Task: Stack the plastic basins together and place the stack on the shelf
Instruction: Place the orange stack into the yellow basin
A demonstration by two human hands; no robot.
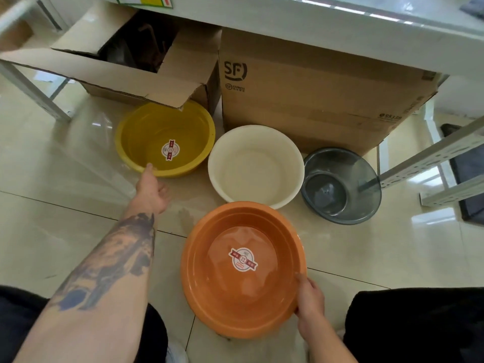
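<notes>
**Q:** What risks did you log at that moment?

**A:** Item one: my left hand [153, 191] reached the near rim of the yellow basin [165, 138], thumb on the rim, the fingers curled loosely below it, not yet closed on anything. The flap of the open cardboard box [136, 72] overhung that basin's far edge, so I judged a straight lift could snag there. Item two: my right hand [309, 301] pinched the orange basin [242, 268] by its right rim alone; a one-sided hold like that could let it tip or slide.

**Q:** And the stock itself?

**A:** Four basins, all on the tiled floor [52, 244], none nested. Yellow: round, label sticker inside, far left. White basin [255, 166]: plain, deeper, centre, just beside the sealed SF carton [314, 87]. Grey translucent basin [340, 186]: smallest base, right, near a perforated shelf rail [424, 163]. Orange: widest, sticker inside, nearest me, its far rim overlapping the white one in view.
</notes>
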